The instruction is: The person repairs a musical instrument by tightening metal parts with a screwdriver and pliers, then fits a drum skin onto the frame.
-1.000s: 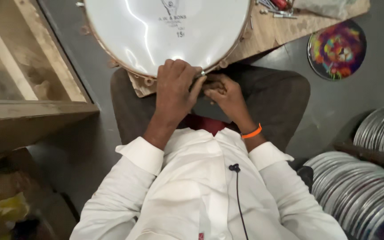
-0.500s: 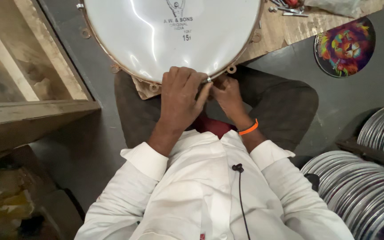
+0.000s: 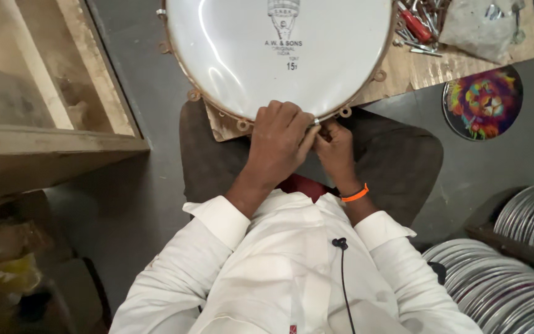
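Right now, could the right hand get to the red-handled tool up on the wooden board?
Probably yes, with a stretch. The right hand is busy at the drum's near rim, and the red-handled tool lies beyond the drum's right edge on the wooden board, with nothing blocking that side.

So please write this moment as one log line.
left hand: on drum rim | right hand: at rim, pinching small part | drum: on board | tools: untouched

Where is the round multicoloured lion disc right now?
In the head view, the round multicoloured lion disc lies on the grey floor, upper right, beside the wooden board's edge.
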